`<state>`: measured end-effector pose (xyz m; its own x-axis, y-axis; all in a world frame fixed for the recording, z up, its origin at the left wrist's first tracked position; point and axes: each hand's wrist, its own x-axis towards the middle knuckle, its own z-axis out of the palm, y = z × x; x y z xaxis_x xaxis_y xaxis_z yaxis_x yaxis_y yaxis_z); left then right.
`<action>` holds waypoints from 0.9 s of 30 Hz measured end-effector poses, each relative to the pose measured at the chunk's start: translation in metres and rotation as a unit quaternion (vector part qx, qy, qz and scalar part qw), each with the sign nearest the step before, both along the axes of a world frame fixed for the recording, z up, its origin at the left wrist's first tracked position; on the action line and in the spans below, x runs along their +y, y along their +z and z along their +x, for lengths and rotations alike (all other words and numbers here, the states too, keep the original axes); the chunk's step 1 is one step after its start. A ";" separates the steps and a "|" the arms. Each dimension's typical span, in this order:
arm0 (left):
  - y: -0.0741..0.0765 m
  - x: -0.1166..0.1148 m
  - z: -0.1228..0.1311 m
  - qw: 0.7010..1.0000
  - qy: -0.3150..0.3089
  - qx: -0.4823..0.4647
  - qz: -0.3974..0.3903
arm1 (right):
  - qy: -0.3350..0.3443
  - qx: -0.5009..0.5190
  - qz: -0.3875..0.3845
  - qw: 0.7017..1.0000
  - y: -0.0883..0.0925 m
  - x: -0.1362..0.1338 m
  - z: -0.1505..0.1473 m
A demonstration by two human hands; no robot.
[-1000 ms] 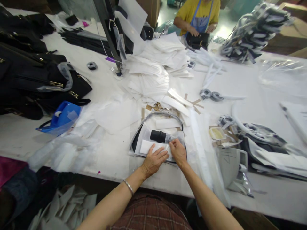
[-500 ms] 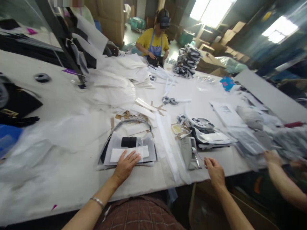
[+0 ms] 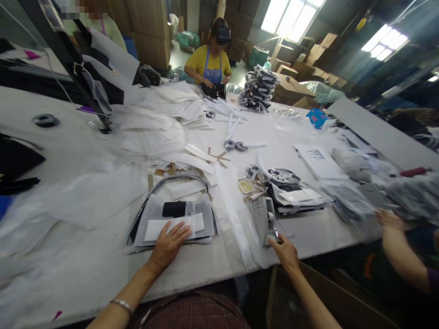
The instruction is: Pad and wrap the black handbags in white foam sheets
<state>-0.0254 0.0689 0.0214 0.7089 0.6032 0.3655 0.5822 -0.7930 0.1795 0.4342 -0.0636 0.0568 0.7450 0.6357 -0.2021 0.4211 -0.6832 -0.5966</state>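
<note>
My left hand point(image 3: 170, 246) lies flat with fingers spread on a white paper strip point(image 3: 197, 222). Beneath the strip is a handbag point(image 3: 137, 224) with a grey wrapped handle, covered by a translucent sheet point(image 3: 147, 208); a black band point(image 3: 173, 209) shows above the strip. At the front end of a grey tape dispenser point(image 3: 259, 219), my right hand point(image 3: 286, 253) has its thumb and forefinger close together in a pinch. What sits between those fingertips is too small to make out.
Right of the dispenser lies another wrapped bag point(image 3: 302, 196), beside a yellowish small tray point(image 3: 246, 186). White sheets point(image 3: 151, 132) pile at the left back. A co-worker's hand point(image 3: 391, 221) rests at the right edge; a person in yellow point(image 3: 209, 64) works across the table.
My right hand has moved left, from beside the dispenser to its front end. My left hand stays flat on the white strip. The view has shifted slightly right.
</note>
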 end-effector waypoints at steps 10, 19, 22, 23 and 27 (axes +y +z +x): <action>0.003 -0.004 0.004 0.999 0.027 -0.015 -0.019 | 0.056 0.009 0.012 0.998 0.016 0.084 0.008; 0.002 -0.004 0.002 0.999 0.016 0.006 -0.031 | 0.042 0.236 0.040 0.970 0.020 0.144 0.008; 0.002 -0.004 0.002 0.999 0.020 0.002 -0.033 | 0.017 0.264 0.052 0.963 0.018 0.147 0.012; 0.002 -0.004 0.002 0.999 0.021 0.000 -0.034 | 0.004 0.264 0.056 0.963 0.016 0.148 0.012; 0.003 -0.004 0.003 0.999 0.022 -0.001 -0.039 | -0.039 0.258 0.070 0.963 0.005 0.157 0.009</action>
